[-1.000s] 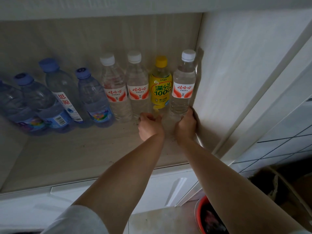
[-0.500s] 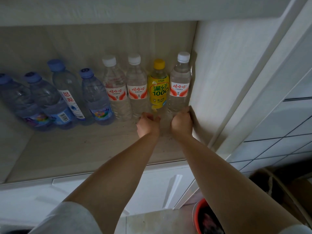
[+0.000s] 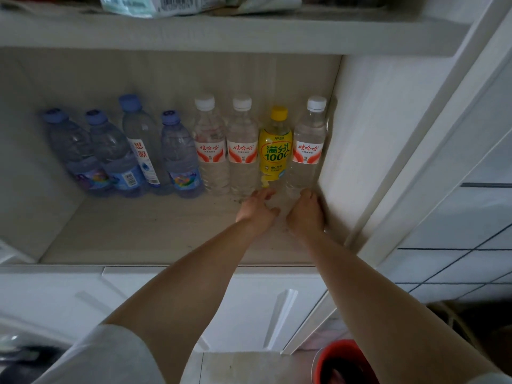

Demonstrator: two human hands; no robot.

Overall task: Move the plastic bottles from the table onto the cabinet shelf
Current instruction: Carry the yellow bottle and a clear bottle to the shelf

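Eight clear plastic bottles [image 3: 241, 146] stand rowed on the pale wooden cabinet shelf [image 3: 144, 231]. At the row's three o'clock end, my left hand [image 3: 256, 210] opens beside the yellow-labelled bottle [image 3: 274, 145]; my right hand [image 3: 306, 213] curls at the white-capped end bottle [image 3: 307, 146], grip unclear. The table isn't visible.

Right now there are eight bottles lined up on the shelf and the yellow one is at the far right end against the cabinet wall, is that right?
Not quite. The head view shows eight bottles, but the yellow bottle stands second from the right. A clear white-capped bottle is at the far right end, beside the cabinet wall.

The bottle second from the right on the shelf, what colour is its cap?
Yellow cap, matching its yellow label; clearest in the head view.
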